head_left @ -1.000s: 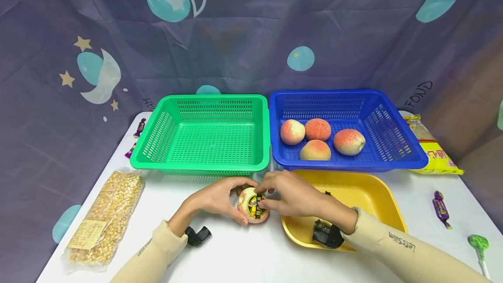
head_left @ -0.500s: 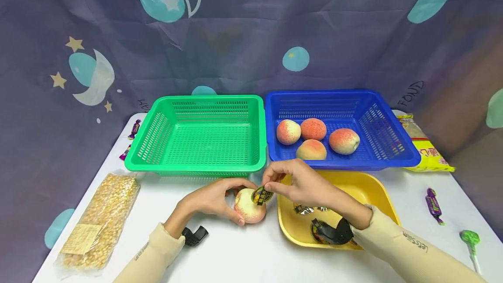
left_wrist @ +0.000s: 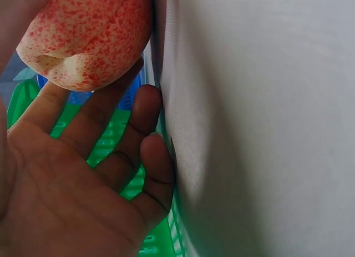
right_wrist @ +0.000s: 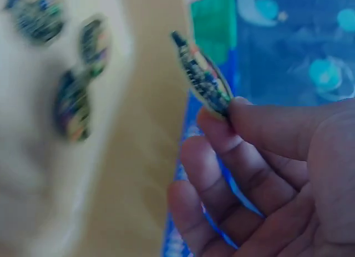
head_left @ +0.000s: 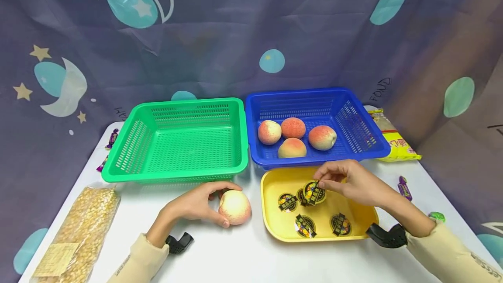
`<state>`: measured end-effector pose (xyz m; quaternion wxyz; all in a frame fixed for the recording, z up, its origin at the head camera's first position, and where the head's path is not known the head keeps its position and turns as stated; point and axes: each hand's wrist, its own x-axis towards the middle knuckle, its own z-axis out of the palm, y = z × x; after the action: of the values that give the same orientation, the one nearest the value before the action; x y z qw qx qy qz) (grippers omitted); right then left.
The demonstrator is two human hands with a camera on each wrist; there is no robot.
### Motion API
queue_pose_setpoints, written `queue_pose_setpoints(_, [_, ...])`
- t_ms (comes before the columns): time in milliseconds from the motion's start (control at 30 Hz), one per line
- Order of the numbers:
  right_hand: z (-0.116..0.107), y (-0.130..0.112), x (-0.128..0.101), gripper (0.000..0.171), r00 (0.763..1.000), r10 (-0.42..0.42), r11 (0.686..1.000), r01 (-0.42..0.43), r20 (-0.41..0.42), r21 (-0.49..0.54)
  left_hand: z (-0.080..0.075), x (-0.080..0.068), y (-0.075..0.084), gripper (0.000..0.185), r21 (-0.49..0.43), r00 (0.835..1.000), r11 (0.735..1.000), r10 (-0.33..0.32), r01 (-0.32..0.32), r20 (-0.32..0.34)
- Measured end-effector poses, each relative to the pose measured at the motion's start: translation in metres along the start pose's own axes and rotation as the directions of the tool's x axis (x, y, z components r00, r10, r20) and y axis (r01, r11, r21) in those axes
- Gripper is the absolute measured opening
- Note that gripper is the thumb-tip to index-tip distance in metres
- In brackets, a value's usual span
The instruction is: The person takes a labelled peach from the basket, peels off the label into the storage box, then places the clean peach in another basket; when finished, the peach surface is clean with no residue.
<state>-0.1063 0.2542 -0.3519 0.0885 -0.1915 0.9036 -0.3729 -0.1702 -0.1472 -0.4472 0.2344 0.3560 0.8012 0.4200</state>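
We had our left hand (head_left: 195, 204) curled round the bare peach (head_left: 234, 207) on the table (head_left: 235, 261), nearest us, with no label showing on it. Just right of it, our right hand (head_left: 353, 182) pinched one sticker (head_left: 314, 192) between thumb and fingertips over the yellow tray (head_left: 271, 226), where four more stickers (head_left: 304, 225) lay flat. We judged this peach peeled and the sticker nearly disposed of. Farther off, the green basket (head_left: 177, 136) held nothing, while four peaches (head_left: 294, 136) waited in the blue basket (head_left: 353, 121), so most of the work seemed left.
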Motion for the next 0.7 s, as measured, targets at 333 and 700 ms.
queue_pose_setpoints(333, [-0.005, 0.031, -0.024, 0.017, 0.996, 0.053, 0.999, -0.052, 0.073, -0.004, 0.001, -0.004, -0.001, 0.077, -0.013, 1.000, 1.000, -0.020, 0.020, -0.007])
queue_pose_setpoints(700, [0.004, 0.028, -0.019, 0.023, 0.988, 0.093, 0.978, -0.068, 0.122, -0.197, 0.001, -0.004, -0.001, 0.077, -0.011, 1.000, 1.000, -0.008, 0.008, -0.007])
